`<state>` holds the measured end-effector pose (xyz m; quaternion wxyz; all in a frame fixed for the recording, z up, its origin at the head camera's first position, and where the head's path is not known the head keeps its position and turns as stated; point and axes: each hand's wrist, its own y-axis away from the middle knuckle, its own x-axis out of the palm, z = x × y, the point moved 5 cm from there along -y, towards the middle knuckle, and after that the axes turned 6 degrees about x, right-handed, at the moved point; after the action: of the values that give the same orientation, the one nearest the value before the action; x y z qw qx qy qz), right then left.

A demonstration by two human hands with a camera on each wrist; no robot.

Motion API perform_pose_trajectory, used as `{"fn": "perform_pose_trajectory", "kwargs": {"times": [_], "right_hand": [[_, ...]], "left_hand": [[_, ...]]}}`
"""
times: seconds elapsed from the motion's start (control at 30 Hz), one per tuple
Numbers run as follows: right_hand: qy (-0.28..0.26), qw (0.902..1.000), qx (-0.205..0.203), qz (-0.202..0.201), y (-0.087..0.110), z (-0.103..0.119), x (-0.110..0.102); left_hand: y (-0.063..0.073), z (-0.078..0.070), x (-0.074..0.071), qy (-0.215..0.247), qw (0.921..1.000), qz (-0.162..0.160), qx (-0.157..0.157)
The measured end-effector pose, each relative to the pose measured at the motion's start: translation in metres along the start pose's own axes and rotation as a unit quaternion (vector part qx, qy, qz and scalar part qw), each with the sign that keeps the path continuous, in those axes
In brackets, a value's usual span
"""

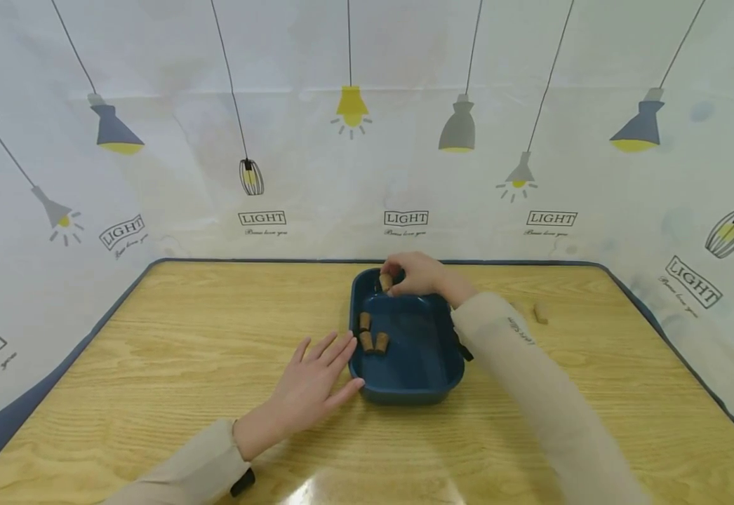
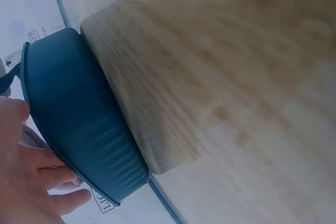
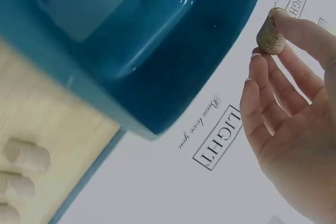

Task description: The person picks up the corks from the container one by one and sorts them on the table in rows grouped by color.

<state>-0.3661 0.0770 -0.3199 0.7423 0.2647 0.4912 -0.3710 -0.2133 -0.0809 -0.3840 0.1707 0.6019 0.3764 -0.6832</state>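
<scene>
A dark blue plastic tub [image 1: 417, 358] stands on the wooden table. Over its far left corner, my right hand [image 1: 416, 273] pinches a cork stopper [image 1: 386, 282] between thumb and fingers; the cork [image 3: 271, 34] also shows in the right wrist view. Inside the tub, at the left side, are three more corks [image 1: 382, 342]. My left hand [image 1: 310, 386] lies with spread, fairly straight fingers against the tub's left rim. From the left wrist view, the left hand [image 2: 26, 177] touches the rim of the tub [image 2: 84, 114].
To the right of the tub, partly behind my right sleeve, a loose cork [image 1: 540, 313] lies on the table [image 1: 215, 330]. In the right wrist view, three corks [image 3: 27, 156] lie beside the tub. A wall sheet [image 1: 316, 175] printed with lamps borders the table.
</scene>
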Motion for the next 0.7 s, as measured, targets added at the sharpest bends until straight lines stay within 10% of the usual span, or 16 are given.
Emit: {"fn": "perform_pose_trajectory", "kwargs": {"times": [0.7], "right_hand": [[-0.006,0.9995,-0.031,-0.004,0.052,-0.030,0.002]], "left_hand": [[0.000,0.001,0.002,0.007,0.9999,0.006,-0.004]]}}
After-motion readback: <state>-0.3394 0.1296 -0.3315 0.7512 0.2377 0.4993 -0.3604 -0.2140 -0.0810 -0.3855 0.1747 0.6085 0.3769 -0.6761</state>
